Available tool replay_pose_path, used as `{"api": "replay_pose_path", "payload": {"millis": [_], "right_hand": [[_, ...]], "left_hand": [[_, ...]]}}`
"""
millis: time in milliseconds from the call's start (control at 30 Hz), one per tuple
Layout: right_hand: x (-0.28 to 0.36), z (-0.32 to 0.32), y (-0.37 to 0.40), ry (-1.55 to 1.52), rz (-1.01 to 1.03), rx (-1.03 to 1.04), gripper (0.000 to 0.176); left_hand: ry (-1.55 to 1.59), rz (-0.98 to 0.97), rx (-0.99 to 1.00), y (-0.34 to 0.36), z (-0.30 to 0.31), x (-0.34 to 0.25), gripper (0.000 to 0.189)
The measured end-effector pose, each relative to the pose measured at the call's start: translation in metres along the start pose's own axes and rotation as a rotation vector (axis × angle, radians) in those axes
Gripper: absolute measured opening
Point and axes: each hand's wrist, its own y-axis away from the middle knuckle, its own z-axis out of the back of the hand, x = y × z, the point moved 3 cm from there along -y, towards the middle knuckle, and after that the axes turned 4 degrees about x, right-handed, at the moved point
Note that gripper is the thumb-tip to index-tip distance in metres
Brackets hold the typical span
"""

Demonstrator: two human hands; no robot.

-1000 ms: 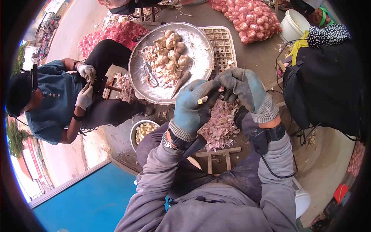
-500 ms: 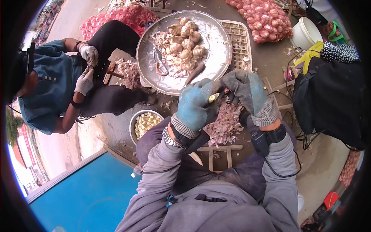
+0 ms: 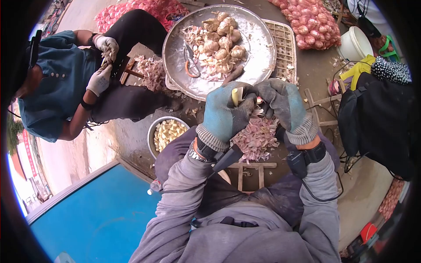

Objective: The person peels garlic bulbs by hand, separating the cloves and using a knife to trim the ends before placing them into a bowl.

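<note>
My left hand [image 3: 226, 111], in a blue and dark work glove, is closed with a pale garlic clove [image 3: 237, 96] sticking up between its fingers. My right hand [image 3: 283, 103], gloved in grey, pinches at a small reddish-white garlic piece [image 3: 259, 101] where the fingertips of both hands meet; the fingers hide most of it. Below them lies a heap of pinkish garlic skins [image 3: 256, 138]. Just beyond stands a wide metal basin [image 3: 175, 57] holding garlic bulbs [image 3: 225, 42], loose cloves and orange-handled scissors [image 3: 190, 65]. A dark brown elongated object [image 3: 232, 75] lies at its near side.
A bowl [image 3: 152, 136] of peeled cloves stands left of my knees. At the left a co-worker in gloves [image 3: 98, 83] handles garlic. Net sacks of garlic [image 3: 309, 26], a white bucket [image 3: 356, 44], a black bag [image 3: 372, 122] and a blue panel [image 3: 101, 215] surround me.
The basin and surroundings have shifted slightly in view. The clove in my left hand now points more upright, and both hands stay together, closed at the fingertips.
</note>
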Motion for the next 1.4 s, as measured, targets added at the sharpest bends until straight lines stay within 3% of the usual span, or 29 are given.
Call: {"api": "replay_pose_path", "payload": {"millis": [100, 200, 267, 367, 533, 633, 700, 767, 867, 933, 967, 1033, 1067, 1100, 1167, 1400], "right_hand": [[0.003, -0.002, 0.002, 0.156, 0.093, 0.026, 0.024], [0.002, 0.003, 0.004, -0.101, 0.055, 0.081, 0.035], [0.009, 0.003, 0.007, 0.163, 0.194, 0.165, 0.041], [0.018, -0.007, 0.014, 0.235, 0.056, 0.132, 0.045], [0.018, 0.006, 0.02, 0.2, 0.04, 0.138, 0.043], [0.02, 0.017, 0.025, 0.159, 0.009, 0.176, 0.041], [0.022, 0.019, 0.027, 0.182, -0.015, 0.195, 0.04], [0.025, 0.02, 0.03, 0.224, -0.021, 0.137, 0.041], [0.024, 0.025, 0.03, 0.144, 0.075, 0.108, 0.037], [0.027, 0.026, 0.029, 0.149, 0.104, 0.078, 0.036], [0.029, 0.028, 0.029, 0.148, 0.131, 0.05, 0.035], [0.022, 0.033, 0.026, 0.138, 0.139, 0.03, 0.035], [0.018, 0.035, 0.024, 0.125, 0.145, 0.013, 0.035], [0.016, 0.035, 0.023, 0.127, 0.141, 0.012, 0.035], [0.013, 0.035, 0.021, 0.105, 0.15, -0.041, 0.036], [0.009, 0.029, 0.016, 0.068, 0.168, -0.108, 0.034]], "left_hand": [[0.14, 0.106, 0.01, 0.001, 0.003, -0.007, 0.011], [0.159, 0.113, -0.042, -0.001, 0.004, -0.007, 0.011], [0.13, 0.097, -0.044, -0.002, 0.002, -0.004, 0.012], [0.155, 0.12, -0.028, -0.004, -0.003, 0.004, 0.012], [0.124, 0.142, -0.011, -0.005, -0.006, -0.012, 0.013], [0.249, 0.159, -0.085, -0.007, -0.006, -0.007, 0.014], [0.179, 0.041, -0.153, -0.01, -0.002, -0.003, 0.015], [0.223, 0.11, -0.186, -0.009, -0.003, 0.004, 0.016], [0.046, 0.073, -0.155, -0.011, -0.004, 0.002, 0.017], [-0.046, 0.305, 0.048, -0.01, -0.008, 0.006, 0.02], [-0.043, 0.303, 0.047, -0.009, -0.009, 0.001, 0.02], [0.416, 0.432, 0.092, -0.004, -0.014, -0.009, 0.021], [0.053, -0.158, 0.131, -0.003, -0.018, 0.004, 0.023], [0.057, -0.156, 0.13, -0.003, -0.021, 0.004, 0.023], [0.151, 0.122, 0.086, -0.002, -0.027, 0.011, 0.022], [0.269, 0.127, 0.012, -0.001, -0.027, 0.01, 0.019]]}}
